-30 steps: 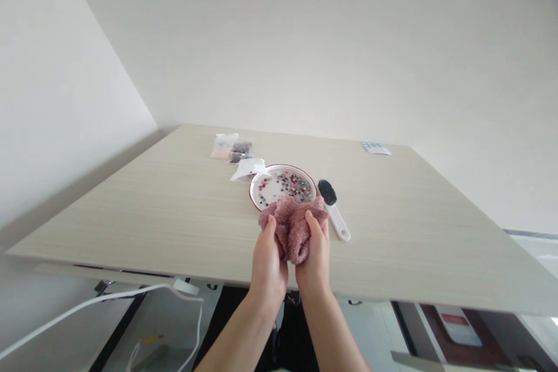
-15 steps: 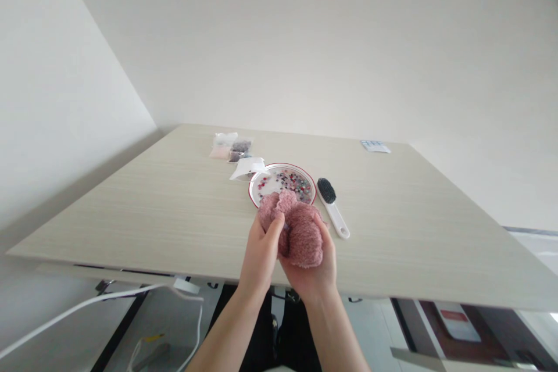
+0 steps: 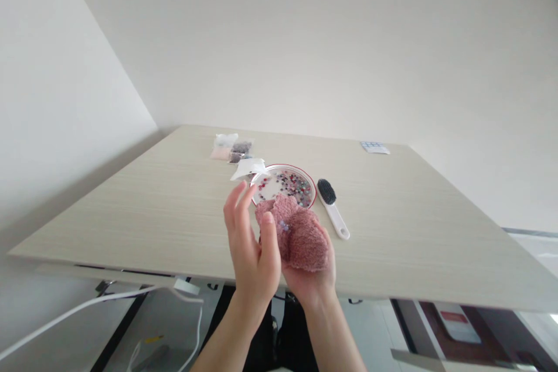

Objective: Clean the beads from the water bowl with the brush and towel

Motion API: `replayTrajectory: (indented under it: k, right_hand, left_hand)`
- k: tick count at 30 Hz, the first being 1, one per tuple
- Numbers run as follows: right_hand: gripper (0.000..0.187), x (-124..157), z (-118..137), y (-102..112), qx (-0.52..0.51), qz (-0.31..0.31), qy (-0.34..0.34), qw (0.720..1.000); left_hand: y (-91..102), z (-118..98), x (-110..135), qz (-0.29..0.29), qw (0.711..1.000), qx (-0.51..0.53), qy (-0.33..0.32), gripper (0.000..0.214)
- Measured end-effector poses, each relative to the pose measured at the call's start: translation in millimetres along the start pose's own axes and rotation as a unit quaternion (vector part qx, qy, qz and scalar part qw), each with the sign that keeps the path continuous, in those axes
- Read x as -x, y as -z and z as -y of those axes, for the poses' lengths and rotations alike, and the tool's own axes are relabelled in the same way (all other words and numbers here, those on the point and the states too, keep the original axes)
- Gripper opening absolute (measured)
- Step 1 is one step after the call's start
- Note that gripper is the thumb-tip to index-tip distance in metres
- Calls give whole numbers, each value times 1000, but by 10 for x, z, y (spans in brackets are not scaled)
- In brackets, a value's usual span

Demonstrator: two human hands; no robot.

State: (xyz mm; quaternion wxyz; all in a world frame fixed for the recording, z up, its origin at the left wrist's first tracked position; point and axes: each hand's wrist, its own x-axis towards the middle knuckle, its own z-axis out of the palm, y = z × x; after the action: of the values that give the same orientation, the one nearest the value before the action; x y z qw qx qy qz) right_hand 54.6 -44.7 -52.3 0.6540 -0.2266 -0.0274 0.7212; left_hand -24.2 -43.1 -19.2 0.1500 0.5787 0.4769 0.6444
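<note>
A pink fluffy cloth bundle rests in my right hand, whose palm supports it from below, with the fingers mostly hidden behind it. Small pale bead-like bits show in its central fold. On the bundle's left side, my left hand is open, its fingers raised and spread. The left thumb lies close to the cloth; whether it touches is unclear. Just behind the bundle, a white plate with a red rim holds many small coloured beads. A brush with black bristles and a white handle lies right of the plate.
A white paper-like piece overlaps the plate's left rim. Farther back on the table are small clear bags with pink and dark contents. A blue-and-white packet lies at the far right. White cables hang below the table's left front edge.
My left hand has let go of the pink cloth bundle and opened, its fingers lifting to the left. The right hand still holds the bundle, now showing pale bits in its fold.
</note>
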Motion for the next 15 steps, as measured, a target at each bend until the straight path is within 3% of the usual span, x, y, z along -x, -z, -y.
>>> replayTrajectory:
  k: [4, 7, 11, 13, 15]
  right_hand:
    - [35, 41, 7, -13, 55, -17, 16, 998]
    - [41, 59, 0, -38, 105, 13, 30, 994]
    - [40, 52, -37, -64, 128, 13, 51, 990]
    - [35, 56, -80, -66, 134, -18, 65, 989]
    - [35, 73, -140, -65, 157, -58, 93, 982]
  left_hand:
    - [-40, -167, -4, 76, 989, 113, 50, 29]
    - [-186, -107, 17, 136, 976, 141, 99, 27]
    - [-319, 130, 61, 155, 973, 137, 107, 29]
    - [-324, 212, 83, 150, 963, 182, 133, 31]
    - [-313, 242, 94, 146, 935, 270, 176, 33]
